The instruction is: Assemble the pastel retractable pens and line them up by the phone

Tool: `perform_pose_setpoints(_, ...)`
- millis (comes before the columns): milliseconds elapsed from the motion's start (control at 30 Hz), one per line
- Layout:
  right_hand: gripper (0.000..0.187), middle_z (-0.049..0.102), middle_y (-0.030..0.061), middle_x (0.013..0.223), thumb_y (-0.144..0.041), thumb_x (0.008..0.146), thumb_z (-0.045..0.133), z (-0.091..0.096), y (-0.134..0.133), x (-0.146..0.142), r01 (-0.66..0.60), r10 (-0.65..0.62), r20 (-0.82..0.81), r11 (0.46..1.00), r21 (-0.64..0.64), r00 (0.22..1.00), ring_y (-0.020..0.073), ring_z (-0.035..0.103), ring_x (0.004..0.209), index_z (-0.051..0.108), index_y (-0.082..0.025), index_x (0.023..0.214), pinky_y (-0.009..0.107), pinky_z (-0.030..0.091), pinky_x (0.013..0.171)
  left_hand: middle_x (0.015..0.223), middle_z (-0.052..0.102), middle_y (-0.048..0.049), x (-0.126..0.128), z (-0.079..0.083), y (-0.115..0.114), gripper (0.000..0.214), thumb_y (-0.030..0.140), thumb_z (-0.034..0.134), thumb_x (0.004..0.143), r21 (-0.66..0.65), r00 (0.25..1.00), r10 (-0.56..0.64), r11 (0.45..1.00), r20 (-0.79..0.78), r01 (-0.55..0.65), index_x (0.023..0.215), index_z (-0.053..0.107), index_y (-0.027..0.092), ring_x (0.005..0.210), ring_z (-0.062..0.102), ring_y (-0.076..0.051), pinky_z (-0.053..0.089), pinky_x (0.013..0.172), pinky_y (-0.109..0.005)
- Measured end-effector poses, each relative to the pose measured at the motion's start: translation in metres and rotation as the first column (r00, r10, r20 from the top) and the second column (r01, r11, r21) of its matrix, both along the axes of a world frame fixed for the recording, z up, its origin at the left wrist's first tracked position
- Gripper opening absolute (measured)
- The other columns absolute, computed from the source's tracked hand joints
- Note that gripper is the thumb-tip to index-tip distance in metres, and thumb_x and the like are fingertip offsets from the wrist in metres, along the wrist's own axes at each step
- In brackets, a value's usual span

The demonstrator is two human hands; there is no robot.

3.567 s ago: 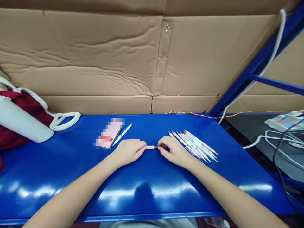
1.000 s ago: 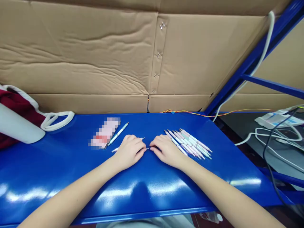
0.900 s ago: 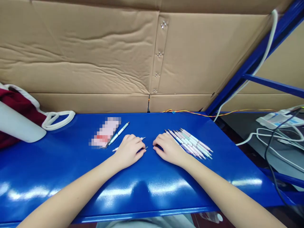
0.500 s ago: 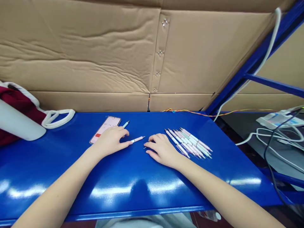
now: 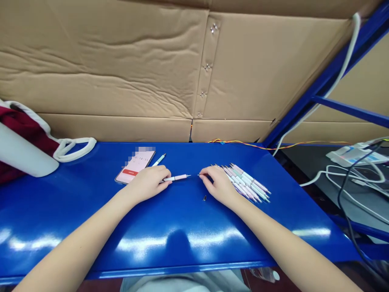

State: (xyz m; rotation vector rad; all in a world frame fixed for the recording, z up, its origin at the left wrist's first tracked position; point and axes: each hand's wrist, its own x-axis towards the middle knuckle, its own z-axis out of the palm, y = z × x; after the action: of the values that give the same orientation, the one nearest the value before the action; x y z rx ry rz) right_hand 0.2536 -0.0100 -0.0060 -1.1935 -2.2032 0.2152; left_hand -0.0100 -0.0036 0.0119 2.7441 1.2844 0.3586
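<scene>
My left hand is closed around a pale pink and white pen, whose thin tip points right. Between the pinched thumb and finger of my right hand a tiny thin tip sticks out toward that pen; what it belongs to is hidden. On the table below lies a small dark cone-shaped piece. Several pastel pens lie in a row just right of my right hand, partly behind it. Another pen, light green and white, rests beyond my left hand.
A phone showing a timer lies beside my left hand on the blue table. To the left are a white cylinder and a dark red bag. Cardboard stands behind; cables hang at right.
My right hand has moved right and slightly up, away from the pen, uncovering the small dark piece. My left hand has shifted a little right with its pen, which now lies more level.
</scene>
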Motion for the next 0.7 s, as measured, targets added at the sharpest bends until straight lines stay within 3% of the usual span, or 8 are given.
perform_pose_setpoints(267, 0.012, 0.068, 0.0052, 0.087, -0.019, 0.09, 0.049, -0.0012, -0.0025, -0.0059, -0.071, 0.071, 0.002, 0.997, 0.002, 0.997, 0.0203, 0.058, 0.082, 0.061, -0.019, 0.087, 0.036, 0.042, 0.078, 0.082, 0.061, -0.0027, 0.0049, 0.0013, -0.0032, 0.019, 0.032, 0.046, 0.09, 0.031, 0.999, -0.037, 0.999, -0.017, 0.038, 0.089, 0.06, 0.02, 0.08, 0.058, -0.017, 0.044, 0.07, -0.028)
perform_pose_setpoints(700, 0.012, 0.067, 0.0046, 0.086, -0.017, 0.09, 0.048, -0.0021, -0.0021, -0.0064, -0.08, 0.08, 0.002, 0.997, 0.005, 0.997, 0.0196, 0.057, 0.081, 0.06, -0.019, 0.087, 0.035, 0.041, 0.077, 0.084, 0.061, -0.0027, 0.0071, 0.0016, -0.0051, 0.019, 0.031, 0.045, 0.091, 0.027, 0.998, -0.056, 0.998, -0.03, 0.057, 0.09, 0.06, 0.02, 0.082, 0.058, -0.018, 0.043, 0.072, -0.028)
